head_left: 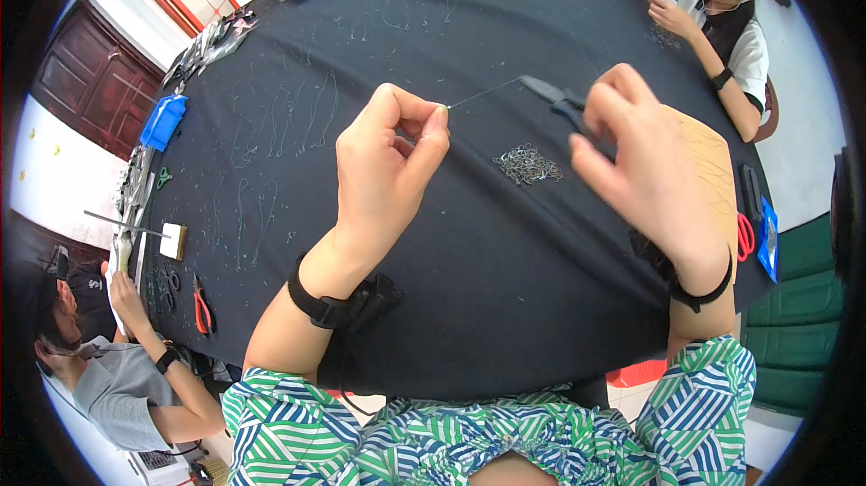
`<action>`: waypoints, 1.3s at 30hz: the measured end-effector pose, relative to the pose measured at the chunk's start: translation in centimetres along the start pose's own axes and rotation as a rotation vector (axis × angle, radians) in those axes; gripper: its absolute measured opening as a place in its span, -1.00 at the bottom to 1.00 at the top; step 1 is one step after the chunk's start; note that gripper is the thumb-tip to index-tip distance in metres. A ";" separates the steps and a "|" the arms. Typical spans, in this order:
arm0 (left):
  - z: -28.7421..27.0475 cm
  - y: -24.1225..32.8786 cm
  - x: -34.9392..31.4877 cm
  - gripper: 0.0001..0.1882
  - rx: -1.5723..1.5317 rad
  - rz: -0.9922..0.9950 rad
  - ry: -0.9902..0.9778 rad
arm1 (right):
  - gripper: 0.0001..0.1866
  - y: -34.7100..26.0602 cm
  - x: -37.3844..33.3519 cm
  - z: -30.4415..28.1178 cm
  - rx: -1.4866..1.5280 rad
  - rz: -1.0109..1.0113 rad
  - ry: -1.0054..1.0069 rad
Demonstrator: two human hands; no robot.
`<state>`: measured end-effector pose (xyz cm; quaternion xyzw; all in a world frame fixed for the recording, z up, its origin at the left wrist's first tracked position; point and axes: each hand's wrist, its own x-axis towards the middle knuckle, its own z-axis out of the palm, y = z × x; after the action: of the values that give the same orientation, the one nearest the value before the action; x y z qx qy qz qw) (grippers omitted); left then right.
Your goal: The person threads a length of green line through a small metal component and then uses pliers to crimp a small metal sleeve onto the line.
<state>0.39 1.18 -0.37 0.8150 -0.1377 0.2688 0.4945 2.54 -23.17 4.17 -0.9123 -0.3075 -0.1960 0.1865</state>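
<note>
Over the black-covered table, my left hand (392, 157) is closed in a pinch between thumb and forefinger. It grips one end of a thin dark line (487, 92), with a tiny pale bit showing at the fingertips. The line stretches taut up to the tip of a pair of small dark-handled scissors (548, 93). These are in my right hand (645, 157), which is blurred by motion, its fingers curled about the handles. Below and between the hands lies a small heap of metal snap clips (528, 164).
Loose lengths of line (280, 116) are spread over the black cloth (469, 306) at left. Red-handled pliers (204, 307) and blue bins (162, 122) stand leftward. At right are a tan board (708, 161), red-handled scissors (745, 236) and a blue packet (768, 238). Other people sit around the table.
</note>
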 end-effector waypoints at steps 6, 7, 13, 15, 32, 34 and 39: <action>0.2 -0.2 0.1 -0.92 -0.037 -0.045 0.048 | -0.78 6.2 0.8 0.3 -0.311 0.215 0.022; 0.2 0.0 0.2 -0.92 -0.040 -0.044 0.047 | -0.75 6.8 1.0 0.0 -0.365 0.286 -0.011; -0.6 0.4 0.5 -0.92 -0.015 -0.028 0.067 | -0.68 10.0 1.8 -0.1 -0.483 0.432 -0.090; -0.7 0.4 0.7 -0.91 -0.002 -0.042 0.070 | -0.67 11.4 1.7 0.2 -0.516 0.455 -0.090; -1.0 1.3 0.9 -0.96 -0.108 -0.020 0.046 | -0.70 8.1 0.5 5.3 -0.217 0.214 -0.442; -1.0 1.4 0.8 -0.96 -0.124 -0.024 0.014 | -0.70 8.4 0.0 6.2 -0.263 0.202 -0.425; -0.3 1.1 0.4 -0.94 -0.120 0.006 -0.056 | -0.74 7.9 0.3 6.2 -0.377 0.142 -0.539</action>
<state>0.11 0.89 0.79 0.7907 -0.1699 0.2383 0.5377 9.28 -26.07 -2.72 -0.9689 -0.2398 0.0122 -0.0604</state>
